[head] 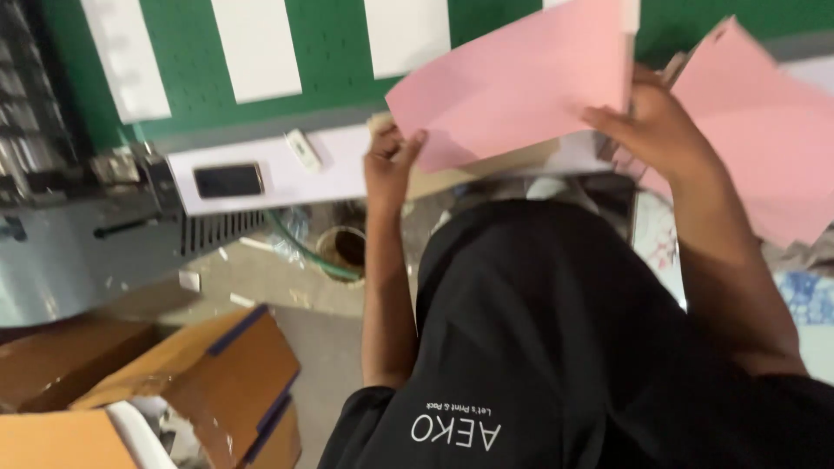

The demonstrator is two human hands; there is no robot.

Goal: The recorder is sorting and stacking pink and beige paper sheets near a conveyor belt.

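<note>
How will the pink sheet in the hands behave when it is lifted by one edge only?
The pink sheet looks thin and wide, so it would probably sag or bend. It seems light: the left hand and right hand hold it only at its edges. Its smooth surface may slide easily.

Print workshop: machine (78, 234), cardboard boxes (200, 382)

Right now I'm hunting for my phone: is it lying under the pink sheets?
No. The dark phone lies uncovered on the white board, left of the pink sheet.

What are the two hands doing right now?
Left hand: closed on the lower corner of the pink sheet.
Right hand: gripping the same pink sheet's right edge.
</note>
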